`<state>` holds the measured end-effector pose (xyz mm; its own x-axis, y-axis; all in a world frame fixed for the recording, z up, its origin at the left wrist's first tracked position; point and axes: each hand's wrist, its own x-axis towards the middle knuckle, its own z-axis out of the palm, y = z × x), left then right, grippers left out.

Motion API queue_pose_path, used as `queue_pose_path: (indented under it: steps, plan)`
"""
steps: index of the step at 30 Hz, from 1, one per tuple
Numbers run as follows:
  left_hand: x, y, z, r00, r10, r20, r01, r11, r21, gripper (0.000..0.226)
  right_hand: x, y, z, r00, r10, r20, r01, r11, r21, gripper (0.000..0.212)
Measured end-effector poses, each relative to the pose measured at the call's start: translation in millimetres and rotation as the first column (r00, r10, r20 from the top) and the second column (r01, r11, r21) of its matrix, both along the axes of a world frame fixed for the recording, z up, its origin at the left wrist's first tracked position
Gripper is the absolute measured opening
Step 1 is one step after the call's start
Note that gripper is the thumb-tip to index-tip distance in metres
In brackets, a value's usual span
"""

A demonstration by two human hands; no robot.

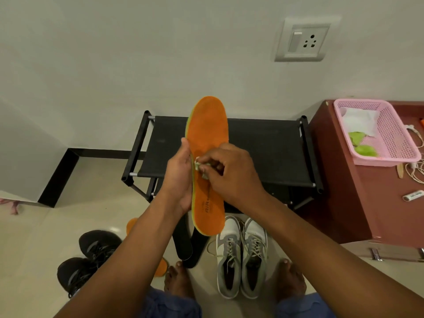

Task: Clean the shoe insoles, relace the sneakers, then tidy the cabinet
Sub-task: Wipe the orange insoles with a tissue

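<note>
I hold an orange insole (207,125) upright in front of me, toe end up. My left hand (180,173) grips its left edge at the middle. My right hand (231,173) pinches a small crumpled cloth (201,167) against the insole's face. On the floor below lie two black insoles (186,244) and a second orange insole (161,267), mostly hidden by my left arm. A pair of grey and white sneakers (242,255) with laces stands to the right, and a pair of black sneakers (89,258) to the left.
A low black fabric shoe rack (263,143) stands against the wall. A maroon cabinet (339,180) at right bears a pink basket (394,134), cords and a small tube (413,195). My bare feet (177,281) rest on the tiled floor.
</note>
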<state>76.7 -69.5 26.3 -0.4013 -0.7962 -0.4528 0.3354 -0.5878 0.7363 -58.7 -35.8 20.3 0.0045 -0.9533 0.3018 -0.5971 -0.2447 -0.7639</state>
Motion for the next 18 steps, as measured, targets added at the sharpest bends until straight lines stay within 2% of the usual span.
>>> queue_pose_path:
  steps: [4,9,13,18]
  plan:
    - [3.4,-0.3,9.5,0.998,0.055,-0.027,-0.054,0.998,0.027,0.074,3.8,3.1,4.0,0.987,0.157,0.024,-0.158,0.978,0.138,0.01]
    - [0.0,0.9,7.3,0.996,0.088,-0.017,-0.087,0.995,0.042,0.075,-1.8,2.6,8.1,0.974,0.22,0.054,-0.226,0.948,0.226,0.006]
    - [-2.3,1.5,5.5,0.998,0.055,0.018,-0.056,0.998,0.018,0.074,-1.5,3.5,3.8,0.989,0.14,-0.042,-0.133,0.981,0.141,0.005]
    - [-9.0,8.6,2.0,0.993,-0.043,0.108,0.046,0.999,-0.026,0.066,-14.4,-4.7,-3.6,0.975,-0.134,-0.175,0.129,0.991,-0.038,0.01]
